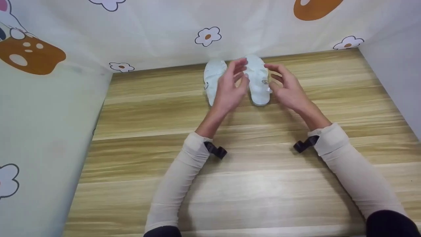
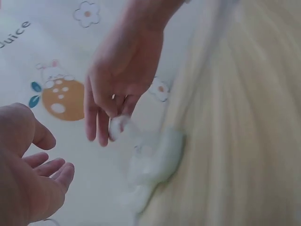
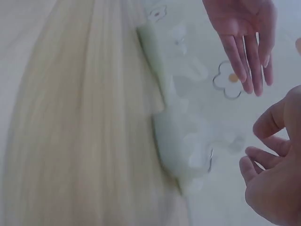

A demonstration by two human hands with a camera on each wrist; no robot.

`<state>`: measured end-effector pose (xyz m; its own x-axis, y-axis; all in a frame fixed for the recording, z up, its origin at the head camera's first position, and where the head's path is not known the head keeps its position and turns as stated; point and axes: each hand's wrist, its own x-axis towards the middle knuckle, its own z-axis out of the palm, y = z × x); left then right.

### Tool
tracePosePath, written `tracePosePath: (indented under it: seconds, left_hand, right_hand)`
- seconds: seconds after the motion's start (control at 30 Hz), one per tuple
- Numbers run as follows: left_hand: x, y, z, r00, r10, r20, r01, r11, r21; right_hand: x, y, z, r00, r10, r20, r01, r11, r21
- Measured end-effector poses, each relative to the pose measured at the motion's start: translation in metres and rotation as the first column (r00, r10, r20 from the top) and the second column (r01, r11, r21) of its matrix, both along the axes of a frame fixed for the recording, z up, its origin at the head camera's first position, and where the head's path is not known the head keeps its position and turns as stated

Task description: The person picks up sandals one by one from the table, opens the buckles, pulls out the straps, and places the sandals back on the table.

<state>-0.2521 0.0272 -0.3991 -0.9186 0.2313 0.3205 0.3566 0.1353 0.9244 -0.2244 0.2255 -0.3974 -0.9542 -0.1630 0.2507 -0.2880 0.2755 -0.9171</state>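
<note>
A pair of pale, whitish-green sandals lies side by side on the wood-patterned floor, against the patterned wall sheet. My left hand hovers between the left sandal and the right sandal, hiding part of both. Just right of the right sandal is my right hand, its fingers loosely bent. Nothing shows between the fingers of either hand. In the left wrist view, a small white bit appears by the right fingertips; whether they touch it is unclear. Both sandals look blurred in the wrist views.
A whitish sheet printed with flowers and oranges rises behind the sandals. Pale side walls stand at the left and right. Each sleeve cuff carries a black wrist camera, on the left and right.
</note>
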Motion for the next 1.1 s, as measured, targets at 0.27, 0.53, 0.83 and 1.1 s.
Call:
tracePosePath:
  seconds: [0.27,0.53,0.83,1.1]
  left_hand:
    - [0.004,-0.05,0.03,0.991,0.13,0.015,-0.13,0.989,0.071]
    - [-0.023,-0.085,-0.008,0.966,0.222,0.132,-0.223,0.975,-0.007]
    - [-0.038,-0.108,-0.042,0.938,0.218,0.27,-0.208,0.976,-0.068]
    - [-0.04,-0.108,-0.054,0.88,0.177,0.442,-0.192,0.981,-0.01]
  right_hand:
    - [-0.007,-0.031,0.002,0.998,0.065,-0.021,-0.067,0.989,-0.129]
    - [-0.026,-0.063,-0.026,0.983,0.126,0.137,-0.112,0.988,-0.107]
    - [-0.041,-0.095,-0.049,0.96,0.168,0.225,-0.15,0.984,-0.095]
    - [-0.051,-0.11,-0.061,0.918,0.147,0.369,-0.082,0.979,-0.185]
